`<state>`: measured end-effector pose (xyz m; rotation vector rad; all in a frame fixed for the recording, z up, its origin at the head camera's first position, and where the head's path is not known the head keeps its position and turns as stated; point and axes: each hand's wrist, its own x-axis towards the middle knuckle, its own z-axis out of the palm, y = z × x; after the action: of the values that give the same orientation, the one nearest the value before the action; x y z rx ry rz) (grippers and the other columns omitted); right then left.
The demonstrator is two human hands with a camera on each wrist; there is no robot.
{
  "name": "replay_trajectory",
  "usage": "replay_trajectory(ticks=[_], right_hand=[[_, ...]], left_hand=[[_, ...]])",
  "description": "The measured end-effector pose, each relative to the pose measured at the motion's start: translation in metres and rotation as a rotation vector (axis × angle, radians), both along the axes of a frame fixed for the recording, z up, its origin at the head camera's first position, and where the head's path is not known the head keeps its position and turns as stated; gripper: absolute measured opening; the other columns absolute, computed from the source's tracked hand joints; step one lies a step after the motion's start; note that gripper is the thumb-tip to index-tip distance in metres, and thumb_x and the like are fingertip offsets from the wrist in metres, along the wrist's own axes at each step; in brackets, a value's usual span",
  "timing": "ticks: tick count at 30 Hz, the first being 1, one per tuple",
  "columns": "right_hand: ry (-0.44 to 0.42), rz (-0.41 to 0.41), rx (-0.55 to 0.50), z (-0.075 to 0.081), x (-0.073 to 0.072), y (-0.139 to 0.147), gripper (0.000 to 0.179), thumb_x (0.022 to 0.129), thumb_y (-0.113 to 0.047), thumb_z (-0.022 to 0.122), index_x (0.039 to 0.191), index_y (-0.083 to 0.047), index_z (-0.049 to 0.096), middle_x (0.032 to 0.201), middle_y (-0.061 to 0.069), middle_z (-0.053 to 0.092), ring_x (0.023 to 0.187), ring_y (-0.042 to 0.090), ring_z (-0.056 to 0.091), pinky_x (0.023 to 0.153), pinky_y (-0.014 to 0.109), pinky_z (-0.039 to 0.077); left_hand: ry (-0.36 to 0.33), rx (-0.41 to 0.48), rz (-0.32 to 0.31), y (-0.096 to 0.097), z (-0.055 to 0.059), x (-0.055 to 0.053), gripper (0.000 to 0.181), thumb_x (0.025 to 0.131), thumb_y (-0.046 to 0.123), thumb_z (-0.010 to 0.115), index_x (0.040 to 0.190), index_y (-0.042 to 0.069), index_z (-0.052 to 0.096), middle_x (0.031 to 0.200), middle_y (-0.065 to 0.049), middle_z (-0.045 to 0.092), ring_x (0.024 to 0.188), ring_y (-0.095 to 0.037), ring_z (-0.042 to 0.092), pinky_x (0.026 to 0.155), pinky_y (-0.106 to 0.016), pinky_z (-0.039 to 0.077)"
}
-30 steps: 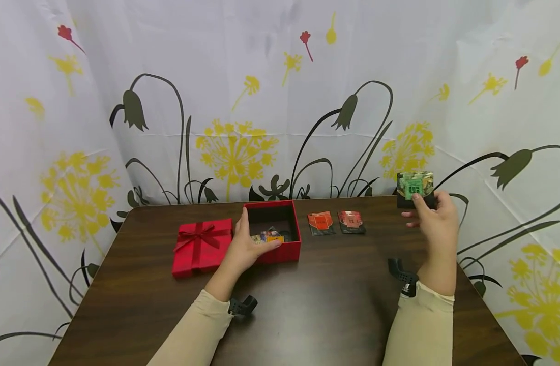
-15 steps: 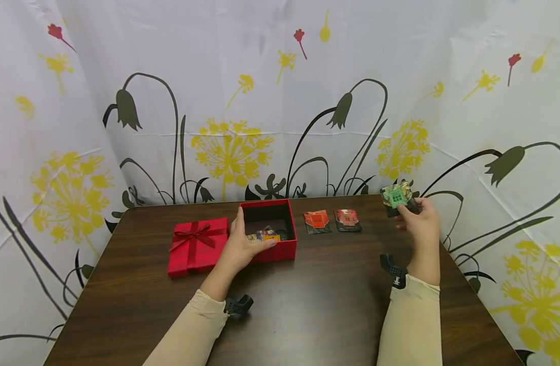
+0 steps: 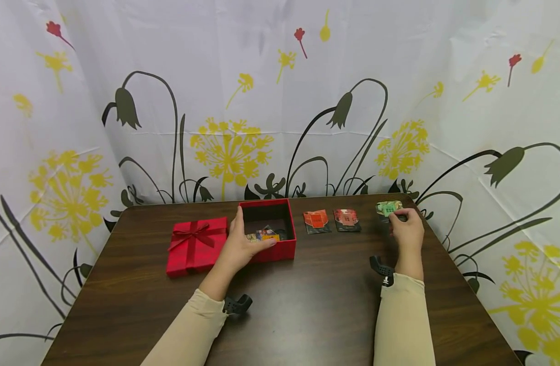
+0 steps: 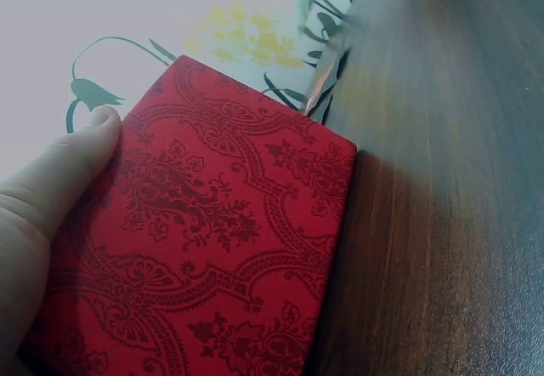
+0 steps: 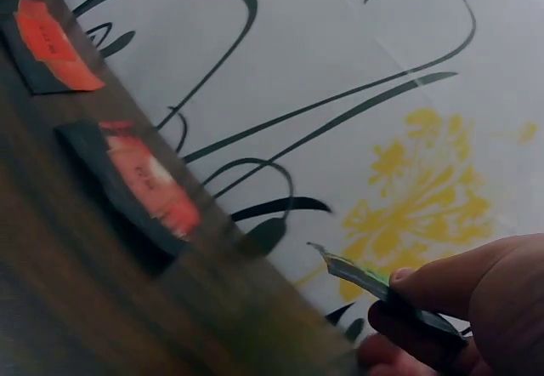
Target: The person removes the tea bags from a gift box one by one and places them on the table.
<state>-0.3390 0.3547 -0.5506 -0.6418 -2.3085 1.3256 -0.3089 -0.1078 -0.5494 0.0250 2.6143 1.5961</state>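
Observation:
My left hand (image 3: 242,245) grips the near left corner of an open red gift box (image 3: 282,251), its thumb along the front rim. In the left wrist view the thumb lies at the edge of the box's patterned red wall (image 4: 204,214). Inside the box are several small colourful packets (image 3: 267,235). My right hand (image 3: 408,231) pinches a green and black sachet (image 3: 389,208) between thumb and fingers, low over the table's back right. The right wrist view shows this sachet (image 5: 361,277) edge-on, with the thumb on top.
An orange sachet (image 3: 317,221) and a red one (image 3: 347,219) lie side by side right of the box. The red lid (image 3: 211,238) with its ribbon bow sits left of it. A flowered curtain (image 3: 280,101) hangs behind the brown table (image 3: 307,305).
My right hand has brought the green sachet down and left, from upright above the table's back edge to low over the tabletop. My left hand keeps its hold on the box.

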Motion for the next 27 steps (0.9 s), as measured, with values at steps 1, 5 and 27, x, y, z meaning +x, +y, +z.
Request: replay_trajectory(ticks=[1,5,27], right_hand=[[-0.024,0.004,0.040,-0.005,-0.001,-0.001,0.026,0.100,-0.021,0.072,0.117,-0.002,0.070,0.106,0.025,0.076,0.082,0.032,0.076,0.074,0.040,0.063],[-0.127,0.023,0.130,-0.023,-0.006,-0.007,0.029,0.101,-0.022,0.071,0.121,-0.002,0.075,0.139,0.028,0.070,0.126,0.050,0.062,0.105,0.058,0.050],[-0.158,0.034,0.193,-0.039,-0.010,-0.012,0.046,0.099,-0.027,0.081,0.138,-0.004,0.073,0.150,0.039,0.043,0.138,0.060,0.036,0.114,0.066,0.035]], left_hand=[[0.000,0.000,0.000,0.000,0.000,0.000,0.147,0.077,0.056,0.096,0.176,0.031,-0.010,0.182,-0.015,0.010,0.160,-0.043,0.028,0.126,-0.070,0.035],[0.002,0.001,0.001,0.000,0.000,0.000,0.147,0.077,0.056,0.096,0.176,0.031,-0.009,0.182,-0.015,0.011,0.160,-0.043,0.028,0.126,-0.070,0.035],[-0.006,-0.009,-0.009,-0.001,0.001,-0.002,0.147,0.078,0.057,0.096,0.176,0.032,-0.012,0.183,-0.015,0.008,0.165,-0.045,0.022,0.128,-0.071,0.031]])
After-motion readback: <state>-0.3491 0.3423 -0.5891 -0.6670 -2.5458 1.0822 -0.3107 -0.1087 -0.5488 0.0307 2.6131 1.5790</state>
